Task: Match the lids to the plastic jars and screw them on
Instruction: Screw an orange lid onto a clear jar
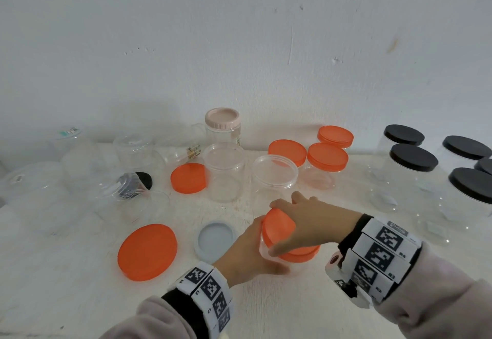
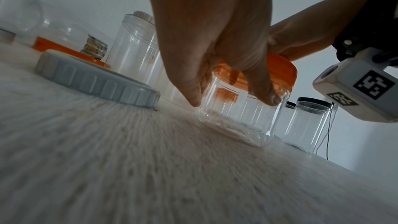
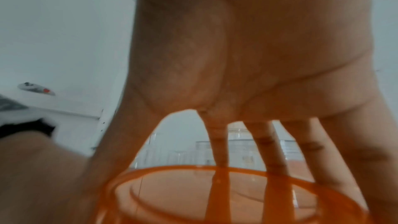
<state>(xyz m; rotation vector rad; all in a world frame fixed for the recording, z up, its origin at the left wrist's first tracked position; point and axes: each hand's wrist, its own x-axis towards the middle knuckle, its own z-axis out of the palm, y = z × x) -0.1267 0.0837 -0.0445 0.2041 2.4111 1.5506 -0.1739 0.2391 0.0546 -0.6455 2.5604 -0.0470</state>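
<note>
A small clear plastic jar (image 2: 239, 118) stands on the white table near the front centre. My left hand (image 1: 247, 248) grips its body from the left, thumb and fingers curled round its wall (image 2: 263, 94). An orange lid (image 1: 279, 228) sits on the jar's mouth. My right hand (image 1: 306, 221) comes from the right and covers the lid, fingers spread round its rim (image 3: 217, 173). A large loose orange lid (image 1: 147, 252) and a grey lid (image 1: 215, 241) lie to the left of the jar. Two open clear jars (image 1: 274, 176) stand just behind the hands.
Another loose orange lid (image 1: 188, 178) lies behind. Orange-lidded jars (image 1: 327, 161) stand at the back centre, black-lidded jars (image 1: 414, 171) at the right, a pink-lidded jar (image 1: 223, 125) by the wall. Several clear lidless jars (image 1: 87, 176) crowd the left side.
</note>
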